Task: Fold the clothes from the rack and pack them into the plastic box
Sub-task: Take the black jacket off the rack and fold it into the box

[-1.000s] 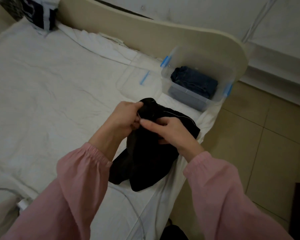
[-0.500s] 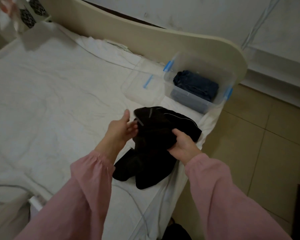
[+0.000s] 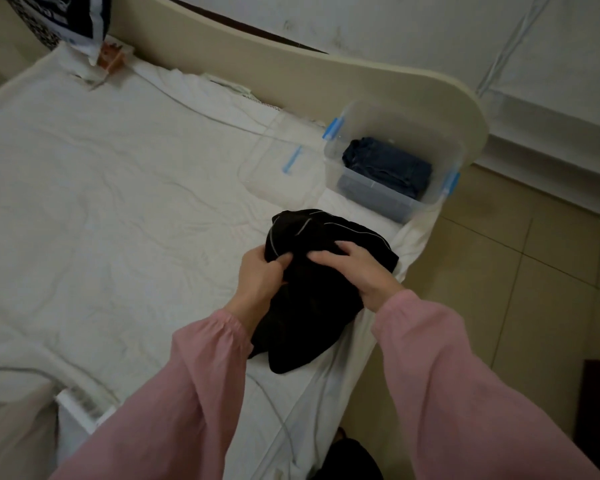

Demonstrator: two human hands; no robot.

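A black garment (image 3: 312, 306) with thin grey piping lies bunched near the right edge of the white bed (image 3: 101, 202). My left hand (image 3: 262, 278) grips its left side, thumb pressed into the cloth. On top of the garment rests my right hand (image 3: 357, 268), fingers spread and slightly bent on the fabric. Beyond the garment, at the bed's far right corner, stands the clear plastic box (image 3: 364, 195) with blue latches, holding folded dark blue jeans (image 3: 388, 164).
The box's clear lid (image 3: 281, 168) lies flat on the bed left of the box. A curved cream footboard (image 3: 326, 74) runs behind them. A patterned pillow (image 3: 66, 19) sits at the far left corner. Tiled floor (image 3: 516, 289) lies right of the bed.
My right hand moved from under the garment's right side onto its top. My left hand closed onto the garment's left side. The garment now lies more gathered.
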